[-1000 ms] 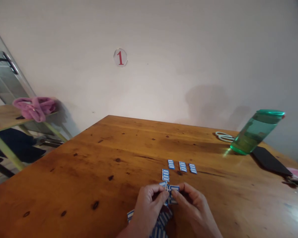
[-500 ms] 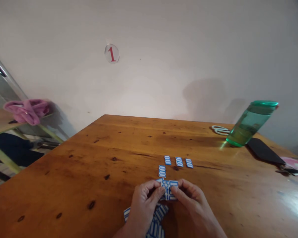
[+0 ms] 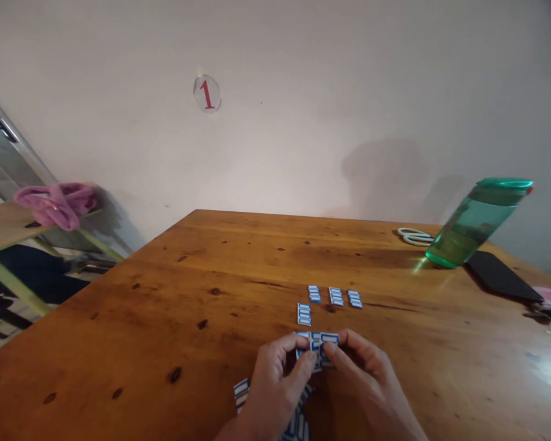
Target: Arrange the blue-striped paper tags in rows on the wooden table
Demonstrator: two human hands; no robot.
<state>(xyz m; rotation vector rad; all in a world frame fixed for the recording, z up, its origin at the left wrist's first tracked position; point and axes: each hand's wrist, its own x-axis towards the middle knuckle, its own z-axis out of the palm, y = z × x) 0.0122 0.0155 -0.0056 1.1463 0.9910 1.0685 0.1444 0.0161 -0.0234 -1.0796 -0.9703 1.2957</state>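
Low in front of me, a few small blue-and-white cards (image 3: 317,344) printed with rows of rectangles are held between both hands, partly overlapping. My left hand (image 3: 275,380) pinches their left side between thumb and fingers. On the right side, my right hand (image 3: 365,370) grips with its thumb on top. A loose pile of similar cards (image 3: 296,427) lies on the table beneath my left hand, which partly covers it. Just beyond the hands, a single card (image 3: 303,313) lies flat, and farther back are three more cards (image 3: 335,297) in a row.
The wooden table (image 3: 165,306) reaches back to a pale wall bearing a round "1" sign (image 3: 207,94). At right, a green bottle (image 3: 480,223) leans beside a white cable (image 3: 414,237) and a dark flat object (image 3: 502,277). A pink cloth (image 3: 57,205) rests on a side table.
The held cards look more spread sideways between my fingers. The whole view has shifted slightly, while the cards on the table keep their arrangement.
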